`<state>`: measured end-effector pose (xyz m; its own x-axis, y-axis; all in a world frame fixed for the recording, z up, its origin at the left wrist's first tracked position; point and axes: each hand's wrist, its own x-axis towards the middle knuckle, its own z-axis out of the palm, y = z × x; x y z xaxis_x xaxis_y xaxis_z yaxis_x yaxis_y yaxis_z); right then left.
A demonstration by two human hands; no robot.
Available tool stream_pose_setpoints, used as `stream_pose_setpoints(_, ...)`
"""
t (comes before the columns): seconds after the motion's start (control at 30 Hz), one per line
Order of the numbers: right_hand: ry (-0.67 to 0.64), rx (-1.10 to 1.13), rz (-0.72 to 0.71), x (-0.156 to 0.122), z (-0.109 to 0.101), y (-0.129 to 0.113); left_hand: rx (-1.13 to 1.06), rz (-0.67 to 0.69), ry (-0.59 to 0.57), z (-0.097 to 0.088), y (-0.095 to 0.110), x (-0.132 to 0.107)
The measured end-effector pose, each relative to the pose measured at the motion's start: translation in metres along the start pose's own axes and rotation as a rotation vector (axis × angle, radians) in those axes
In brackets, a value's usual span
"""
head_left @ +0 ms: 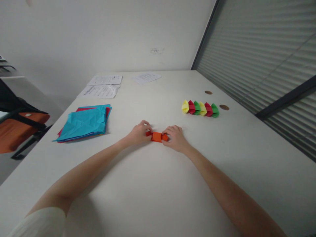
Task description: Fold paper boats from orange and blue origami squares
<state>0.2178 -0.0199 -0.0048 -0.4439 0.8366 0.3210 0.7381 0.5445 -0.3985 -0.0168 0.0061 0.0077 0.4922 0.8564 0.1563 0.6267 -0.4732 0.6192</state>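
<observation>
A small folded orange paper piece lies at the middle of the white table, with a square centre and a narrower end on each side. My left hand pinches its left end between thumb and fingers. At the opposite end, my right hand has its fingers closed on the right end. Both hands rest low, close to the tabletop. Parts of the two ends are hidden behind my fingers. To the right and farther back sits a row of folded paper pieces in yellow, red and green.
A stack of crumpled blue and red paper sheets lies on the left. Printed pages are behind it, with another printed sheet near the wall. Window blinds line the right side. An orange chair stands beyond the left edge.
</observation>
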Motion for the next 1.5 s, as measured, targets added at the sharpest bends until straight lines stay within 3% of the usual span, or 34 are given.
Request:
stream_pose_setpoints(0.17, 0.153, 0.143, -0.103, 0.001, 0.003, 0.003, -0.607, -0.157, 0.013, 0.007, 0.0, 0.005)
stream_pose_setpoints(0.3, 0.229, 0.227, -0.109, 0.001, 0.006, 0.002, -0.751, -0.211, -0.07, 0.009, 0.003, 0.003)
stream_pose_setpoints(0.43, 0.27, 0.298, -0.097, 0.001, 0.007, -0.004, -0.794, -0.21, -0.09, 0.01, 0.008, 0.001)
stream_pose_setpoints(0.73, 0.395, 0.412, 0.048, 0.003, 0.013, -0.017, -0.85, -0.169, 0.01, 0.016, 0.015, -0.002)
stream_pose_setpoints(0.93, 0.323, 0.535, 0.228, 0.003, 0.022, -0.016, -0.797, -0.12, -0.036, 0.018, 0.013, -0.004)
stream_pose_setpoints(1.1, 0.365, 0.638, 0.336, 0.005, 0.023, -0.011, -0.645, -0.004, -0.073, 0.02, 0.012, -0.005)
stream_pose_setpoints(1.2, 0.37, 0.667, 0.355, 0.006, 0.022, -0.009, -0.543, 0.023, -0.062, 0.018, 0.013, -0.004)
stream_pose_setpoints(1.37, 0.353, 0.634, 0.351, 0.006, 0.02, -0.013, -0.571, 0.061, -0.113, 0.012, 0.018, -0.004)
stream_pose_setpoints(1.5, 0.332, 0.633, 0.34, 0.005, 0.019, -0.016, -0.56, 0.059, -0.061, 0.015, 0.019, -0.005)
